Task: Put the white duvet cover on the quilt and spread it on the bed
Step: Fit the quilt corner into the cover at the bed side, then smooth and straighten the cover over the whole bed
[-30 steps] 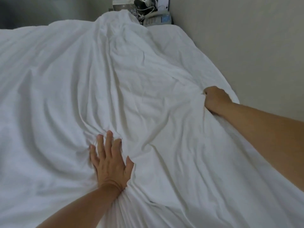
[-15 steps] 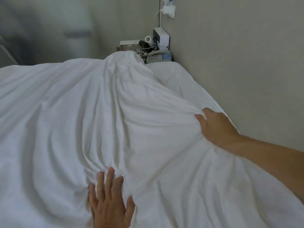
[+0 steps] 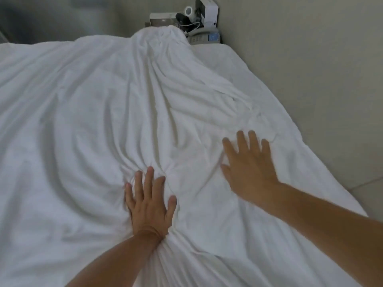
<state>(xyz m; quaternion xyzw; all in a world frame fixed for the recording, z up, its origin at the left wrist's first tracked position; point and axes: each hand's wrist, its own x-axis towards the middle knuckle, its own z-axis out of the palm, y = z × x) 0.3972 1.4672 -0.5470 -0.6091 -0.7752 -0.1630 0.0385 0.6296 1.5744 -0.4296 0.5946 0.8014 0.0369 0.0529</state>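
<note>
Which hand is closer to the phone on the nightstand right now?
Right. The right hand lies flat on the duvet cover toward the wall side, below the phone. The left hand presses the cover farther down and farther left of it.

My right hand is blurred, so I cannot tell whether it touches the duvet cover. The cover hides the quilt and runs past the left edge. Clutter beyond the cover is too small to tell.

Bed, set against the wall, carries a creased white duvet cover spread across it, bunched highest away from the wall.
</note>
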